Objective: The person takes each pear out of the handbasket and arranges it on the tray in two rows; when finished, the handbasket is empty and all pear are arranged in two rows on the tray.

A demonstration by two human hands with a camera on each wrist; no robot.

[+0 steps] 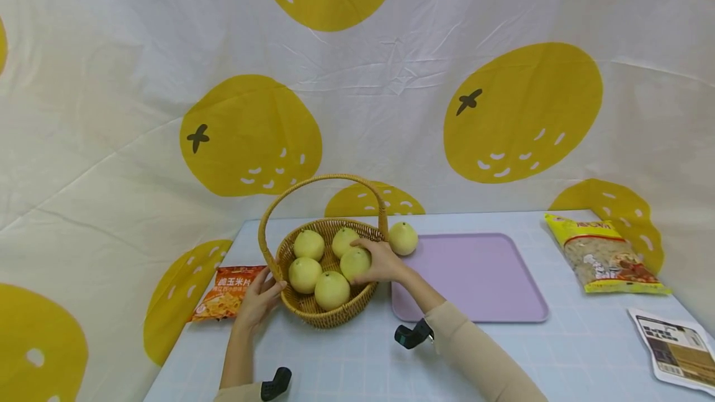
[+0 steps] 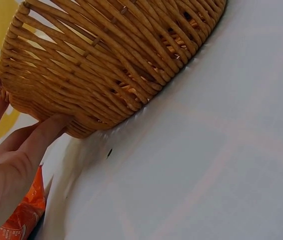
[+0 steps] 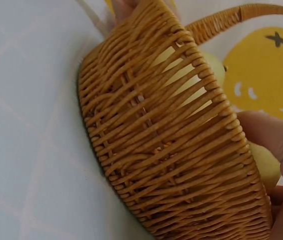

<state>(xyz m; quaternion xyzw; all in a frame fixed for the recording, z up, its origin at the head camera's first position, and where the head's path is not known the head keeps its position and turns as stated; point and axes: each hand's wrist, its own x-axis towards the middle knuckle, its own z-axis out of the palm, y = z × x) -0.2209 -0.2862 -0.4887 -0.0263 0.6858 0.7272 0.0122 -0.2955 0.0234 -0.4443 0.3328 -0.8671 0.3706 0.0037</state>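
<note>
A wicker basket [image 1: 318,321] with a tall arched handle holds several round yellow-green pears [image 1: 332,291]. My right hand [image 1: 381,262] reaches over the basket's right rim, thumb and fingers around a pear [image 1: 355,263] inside. In the right wrist view, the woven wall hides most of that pear. At the left side, my left hand [image 1: 259,303] holds the basket by its rim near the foot of the handle. The left wrist view shows its fingers [image 2: 46,135] against the outer weave. One more pear [image 1: 403,239] sits outside, just right of the basket, at the tray's corner.
A flat purple tray [image 1: 475,278] lies right of the basket. An orange-red snack bag [image 1: 226,293] is beside my left hand. Farther right are a yellow food bag [image 1: 606,256] and a white-and-brown packet [image 1: 676,349]. A fruit-printed cloth [image 1: 391,110] hangs behind the table.
</note>
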